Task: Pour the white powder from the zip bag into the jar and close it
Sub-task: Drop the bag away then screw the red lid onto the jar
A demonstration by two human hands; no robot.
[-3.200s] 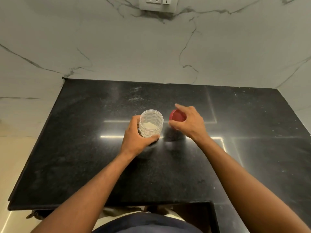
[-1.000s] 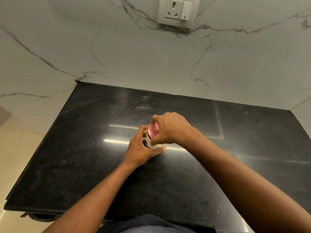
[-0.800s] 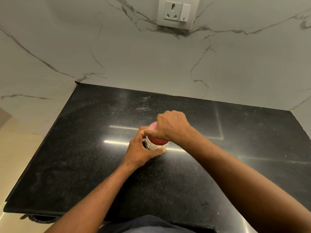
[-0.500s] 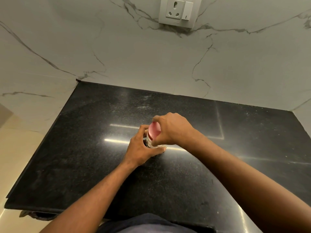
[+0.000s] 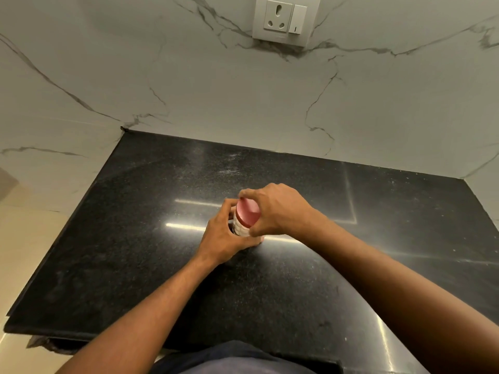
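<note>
A small clear jar (image 5: pixel 241 229) with white powder inside stands on the black counter (image 5: pixel 129 238) near its middle. A red lid (image 5: pixel 247 212) sits on top of the jar. My left hand (image 5: pixel 225 236) wraps around the jar's body from the left and front. My right hand (image 5: pixel 275 209) comes from the right, its fingers and thumb closed around the lid's rim. Most of the jar is hidden by both hands. No zip bag is in view.
A marble wall (image 5: pixel 216 90) rises behind the counter, with a white socket and switch plate (image 5: pixel 285 18) at top centre. The counter's left edge (image 5: pixel 59 238) drops to a pale floor. A light dusting of powder (image 5: pixel 229 166) lies on the counter's far part.
My right hand brought the red lid from beside the jar onto its mouth. Over the last second that hand has been turning on the lid while my left hand keeps the jar still.
</note>
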